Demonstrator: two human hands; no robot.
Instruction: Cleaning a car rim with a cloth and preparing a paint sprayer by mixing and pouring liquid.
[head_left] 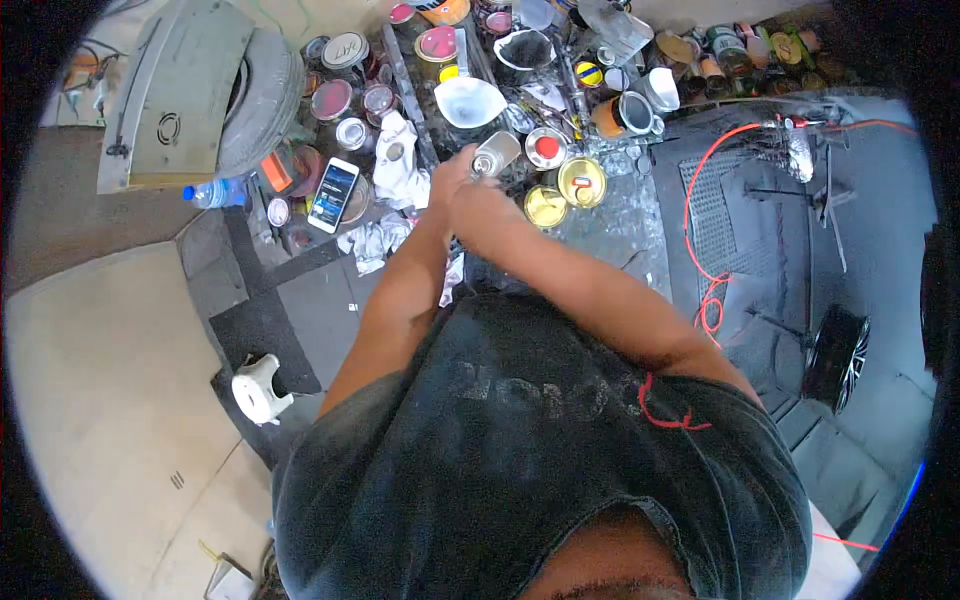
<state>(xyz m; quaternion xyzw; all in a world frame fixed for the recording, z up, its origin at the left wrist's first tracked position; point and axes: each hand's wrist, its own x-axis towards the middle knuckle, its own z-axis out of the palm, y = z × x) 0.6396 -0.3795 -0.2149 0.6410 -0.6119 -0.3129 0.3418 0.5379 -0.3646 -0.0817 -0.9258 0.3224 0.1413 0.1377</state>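
Observation:
A grey rectangular can [505,148] with a round spout is tilted over the far bench, at my hands. My left hand [456,172] is closed around its left side. My right hand [484,212] is curled just below the spout; its fingers are mostly hidden, so what they hold does not show. Right of the hands stand a can with a red cap [546,148] and two yellow-lidded tins, one nearer [545,206] and one farther [582,182]. Beyond the can sits a white mixing bowl [470,102]. Crumpled white paper [398,165] lies to the left.
A phone with a lit screen [333,196] and a water bottle [215,193] lie left on the cluttered bench. A tyre [265,105] stands behind them. A white stool [262,390] is at lower left. A red hose [692,190] loops at right, near a wheel [838,358].

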